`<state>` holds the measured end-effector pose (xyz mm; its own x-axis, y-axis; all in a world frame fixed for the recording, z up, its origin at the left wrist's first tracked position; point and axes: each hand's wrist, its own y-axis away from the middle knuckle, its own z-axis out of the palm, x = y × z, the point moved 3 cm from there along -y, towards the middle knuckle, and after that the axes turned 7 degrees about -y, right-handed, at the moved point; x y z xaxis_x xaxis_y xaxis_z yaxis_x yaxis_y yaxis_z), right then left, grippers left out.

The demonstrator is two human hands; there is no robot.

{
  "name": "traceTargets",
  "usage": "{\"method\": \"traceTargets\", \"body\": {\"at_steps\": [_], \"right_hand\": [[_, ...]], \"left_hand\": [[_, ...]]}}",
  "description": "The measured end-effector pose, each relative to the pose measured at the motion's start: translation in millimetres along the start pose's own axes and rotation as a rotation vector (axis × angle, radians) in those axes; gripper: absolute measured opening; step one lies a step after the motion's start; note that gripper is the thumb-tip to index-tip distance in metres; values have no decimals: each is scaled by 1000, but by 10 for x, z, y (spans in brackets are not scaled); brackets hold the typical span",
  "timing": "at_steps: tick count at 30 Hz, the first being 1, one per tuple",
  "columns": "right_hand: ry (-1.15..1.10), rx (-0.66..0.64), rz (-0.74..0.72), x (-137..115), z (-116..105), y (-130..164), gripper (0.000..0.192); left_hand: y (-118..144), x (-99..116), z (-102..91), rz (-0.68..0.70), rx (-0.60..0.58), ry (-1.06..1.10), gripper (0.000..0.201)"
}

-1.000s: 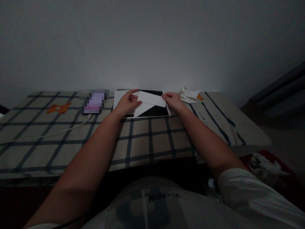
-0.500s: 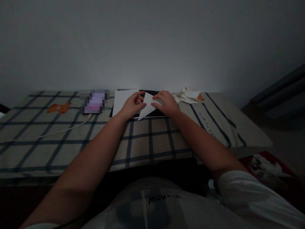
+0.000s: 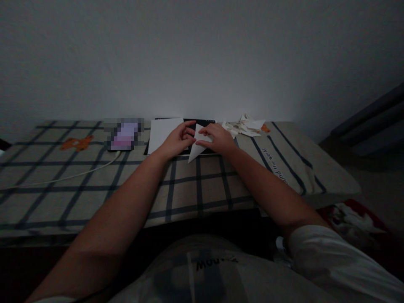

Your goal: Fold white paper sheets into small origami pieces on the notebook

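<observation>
A piece of folded white paper (image 3: 195,153) lies between my hands, its narrow point toward me over the front edge of a black mat. My left hand (image 3: 177,141) has curled fingers, with the thumb and fingertips at the paper's left edge. From the other side, my right hand (image 3: 221,139) presses thumb and forefinger onto the paper and covers part of it. Under my left hand's side, a flat white sheet (image 3: 162,131) rests on the black mat (image 3: 206,122).
Crumpled and folded white paper pieces (image 3: 244,125) lie to the right. On the left are a phone (image 3: 124,134) with a white cable (image 3: 94,169) and an orange bear shape (image 3: 77,143). A checked cloth (image 3: 189,189) covers the table. A red bin (image 3: 375,210) holding paper stands lower right.
The folded paper has shifted slightly right and toward me, and less of its width shows. My right thumb and forefinger have moved left across it. My left hand has barely moved.
</observation>
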<state>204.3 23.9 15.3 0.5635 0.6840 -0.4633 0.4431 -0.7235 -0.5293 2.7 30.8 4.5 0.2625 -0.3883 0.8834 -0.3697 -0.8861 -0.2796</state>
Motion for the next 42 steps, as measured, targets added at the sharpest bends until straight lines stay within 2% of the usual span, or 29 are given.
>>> {"method": "traceTargets", "body": {"at_steps": [2,6,12,18,23,27,30,33,38,42], "right_hand": [[-15,-4,11,-8,9,1,34],[-14,41,37,1,6,-1,20],[-78,95,98,-28,-53,1,21],[-118,-8,-56,-126,5,18,22],[-99,11,-94,-79,38,30,24],[-133,29,-161,-30,56,28,25],[-170,2,-162,-22,82,25,24],[-267,7,-111,-30,94,21,23],[-497,103,87,-28,17,6,27],[-634,151,296,13,-82,-18,26]], "left_hand": [[-3,-8,-4,2,-2,7,70],[-3,-6,-11,1,-6,27,75],[2,-12,-33,-86,55,9,78],[17,-41,-21,-234,90,52,47],[18,-31,-37,-247,148,150,49],[22,-34,-30,-327,145,261,34],[29,-16,-14,-353,159,261,30],[41,29,-6,-327,181,187,33],[80,137,-47,-273,211,50,32],[120,212,-66,-294,144,-18,29]]}}
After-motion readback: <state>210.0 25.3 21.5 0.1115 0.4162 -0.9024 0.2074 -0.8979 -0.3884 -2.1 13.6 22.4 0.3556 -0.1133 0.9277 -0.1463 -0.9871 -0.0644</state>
